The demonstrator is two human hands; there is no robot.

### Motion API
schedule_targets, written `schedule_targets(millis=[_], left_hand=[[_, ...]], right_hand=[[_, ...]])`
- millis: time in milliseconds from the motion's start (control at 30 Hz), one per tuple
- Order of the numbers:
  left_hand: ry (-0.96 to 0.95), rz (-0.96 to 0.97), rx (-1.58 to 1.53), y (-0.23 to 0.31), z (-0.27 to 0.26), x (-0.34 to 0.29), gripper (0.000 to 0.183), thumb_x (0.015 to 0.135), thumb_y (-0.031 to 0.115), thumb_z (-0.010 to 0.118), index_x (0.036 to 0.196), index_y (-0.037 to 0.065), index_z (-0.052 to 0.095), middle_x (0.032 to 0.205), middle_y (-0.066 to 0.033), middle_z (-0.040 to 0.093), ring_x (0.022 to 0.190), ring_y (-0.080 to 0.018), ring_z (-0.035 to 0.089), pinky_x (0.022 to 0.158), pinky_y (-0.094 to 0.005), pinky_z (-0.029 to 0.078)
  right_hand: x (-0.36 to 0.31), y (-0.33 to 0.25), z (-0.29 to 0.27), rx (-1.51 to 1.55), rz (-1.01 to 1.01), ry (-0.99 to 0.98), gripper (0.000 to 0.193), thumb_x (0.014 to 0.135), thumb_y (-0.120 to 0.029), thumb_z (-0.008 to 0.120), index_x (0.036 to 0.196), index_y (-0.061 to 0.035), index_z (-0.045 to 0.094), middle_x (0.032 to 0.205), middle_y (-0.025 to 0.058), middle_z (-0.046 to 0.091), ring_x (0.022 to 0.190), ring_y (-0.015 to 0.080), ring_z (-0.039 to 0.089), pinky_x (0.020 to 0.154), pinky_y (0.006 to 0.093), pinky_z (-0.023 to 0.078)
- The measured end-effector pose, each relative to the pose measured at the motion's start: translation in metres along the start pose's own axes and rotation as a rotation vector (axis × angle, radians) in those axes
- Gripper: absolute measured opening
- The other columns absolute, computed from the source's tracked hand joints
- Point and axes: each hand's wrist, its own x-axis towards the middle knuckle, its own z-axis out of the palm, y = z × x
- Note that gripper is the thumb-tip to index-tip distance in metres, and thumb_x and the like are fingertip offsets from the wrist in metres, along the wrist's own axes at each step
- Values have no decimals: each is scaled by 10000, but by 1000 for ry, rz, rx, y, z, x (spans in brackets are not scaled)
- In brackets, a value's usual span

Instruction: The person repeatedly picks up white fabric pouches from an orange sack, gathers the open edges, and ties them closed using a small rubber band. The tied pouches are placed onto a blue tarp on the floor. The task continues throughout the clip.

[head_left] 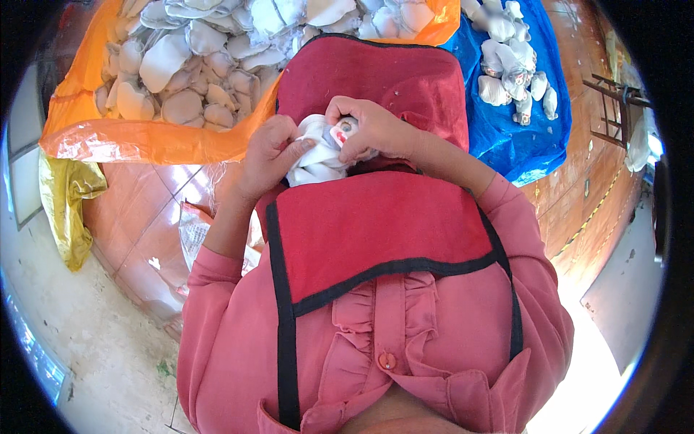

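Both hands work a small white cloth toy piece (pixel 316 160) over my lap. My left hand (pixel 269 153) grips its left side, thumb pressed on the white fabric. My right hand (pixel 369 129) pinches the top, where a printed face patch with an eye shows between the fingers. The piece rests on a red apron with black trim (pixel 383 224) that covers my knees. My sleeves are pink.
An orange plastic sheet (pixel 144 137) heaped with several flat white cloth pieces (pixel 181 65) lies ahead on the left. A blue sheet (pixel 528 137) with finished white toy pieces (pixel 513 65) lies at right. A yellow bag (pixel 69 210) sits at left on the tiled floor.
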Motion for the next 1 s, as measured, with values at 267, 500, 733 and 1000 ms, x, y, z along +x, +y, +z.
schedule_targets(millis=[267,500,733,1000], left_hand=[[-102,-3,240,19,-5,18,354,866,175,700,1181,55,590,1230,-164,601,1130,-293,599,951,-370,471],[-120,-240,423,43,10,19,805,740,412,801,1364,82,414,1214,-179,606,1124,-350,604,924,-428,490],[-209,-354,413,52,12,25,983,641,511,838,1350,-15,406,1339,-232,513,1242,-361,523,1019,-425,446],[-206,-270,397,36,14,20,816,700,372,773,1323,-22,424,1336,-240,481,1235,-404,501,1018,-431,443]], right_hand=[[16,9,-14,-231,-114,46,471,583,-89,772,1023,-60,606,967,23,592,891,134,564,796,272,470],[18,-5,-15,-428,-111,41,500,601,-155,771,1066,-31,638,995,73,639,924,179,611,840,305,494],[22,4,-15,-239,-104,60,521,585,-112,781,1078,-24,635,1005,74,658,929,155,617,842,301,507],[35,22,-18,113,-52,0,501,599,19,776,1057,-74,595,992,23,590,914,139,587,792,287,516]])
